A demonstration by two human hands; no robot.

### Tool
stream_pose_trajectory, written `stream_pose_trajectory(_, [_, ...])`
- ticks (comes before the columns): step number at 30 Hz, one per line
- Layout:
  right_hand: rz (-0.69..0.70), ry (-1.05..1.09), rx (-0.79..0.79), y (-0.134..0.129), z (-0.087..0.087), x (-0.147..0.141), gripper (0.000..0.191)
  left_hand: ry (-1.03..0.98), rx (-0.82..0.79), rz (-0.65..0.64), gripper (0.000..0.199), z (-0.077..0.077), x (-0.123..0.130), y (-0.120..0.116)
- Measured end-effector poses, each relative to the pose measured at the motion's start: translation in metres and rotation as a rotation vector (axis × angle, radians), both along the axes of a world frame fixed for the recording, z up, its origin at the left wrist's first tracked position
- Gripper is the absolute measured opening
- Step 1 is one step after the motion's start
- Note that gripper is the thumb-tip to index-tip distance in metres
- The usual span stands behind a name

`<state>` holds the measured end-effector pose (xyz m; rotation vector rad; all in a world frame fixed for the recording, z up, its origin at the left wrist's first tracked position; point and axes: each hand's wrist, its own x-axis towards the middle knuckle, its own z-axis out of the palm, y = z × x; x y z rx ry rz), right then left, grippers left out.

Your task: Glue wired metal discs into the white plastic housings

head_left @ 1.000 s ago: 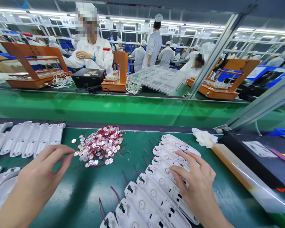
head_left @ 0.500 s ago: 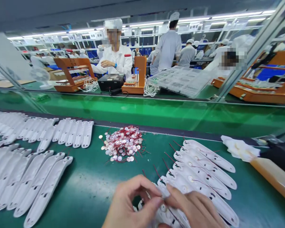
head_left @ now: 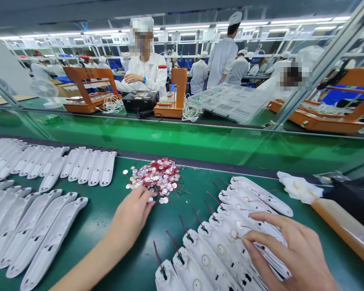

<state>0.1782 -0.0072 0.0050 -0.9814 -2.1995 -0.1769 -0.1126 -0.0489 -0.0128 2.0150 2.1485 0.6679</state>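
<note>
My left hand [head_left: 136,212] reaches to the front edge of a pile of small round discs with red wires [head_left: 160,176], its fingertips at a disc; whether it grips one is hidden. Over the row of white plastic shells [head_left: 218,258] on the right is my right hand [head_left: 291,246], thumb and forefinger apart near a thin wire and a disc [head_left: 239,224] in one shell. Nothing shows between its fingers. Red wires stick out from the shells' upper ends, and several shells hold a round disc.
More white shells [head_left: 54,242] lie in rows at the left. A crumpled white cloth [head_left: 300,188] and a brown-wrapped roll [head_left: 346,226] lie at the right. Beyond the green partition [head_left: 170,139] are orange fixtures [head_left: 178,97], a black box [head_left: 140,100] and people in white.
My left hand has left the shells and moved up and left to the disc pile. My right hand has shifted right and its fingers have spread. More of the near shells now show.
</note>
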Motion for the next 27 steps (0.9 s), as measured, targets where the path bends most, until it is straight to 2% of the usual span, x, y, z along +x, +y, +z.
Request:
stream_pose_trajectory(3, [-0.068, -0.018, -0.043, -0.001, -0.007, 0.004, 0.014, 0.092, -0.093, 0.012, 0.023, -0.012, -0.022, 0.009])
stream_pose_trajectory(7, [-0.118, -0.096, -0.089, -0.007, -0.017, -0.001, 0.017, 0.068, -0.148, -0.001, 0.023, -0.016, -0.026, 0.009])
stream_pose_trajectory(11, [-0.201, -0.136, -0.070, -0.006, -0.022, -0.001, 0.020, 0.060, -0.097, 0.018, 0.023, -0.011, -0.026, 0.006])
stream_pose_trajectory(21, [-0.185, -0.154, -0.129, -0.005, -0.030, -0.001, 0.020, 0.133, 0.109, -0.065, 0.030, 0.000, -0.037, 0.005])
stream_pose_trajectory(27, [-0.179, -0.131, -0.122, -0.006, -0.029, 0.000, 0.018, 0.322, 0.269, -0.034, 0.027, 0.022, -0.036, 0.002])
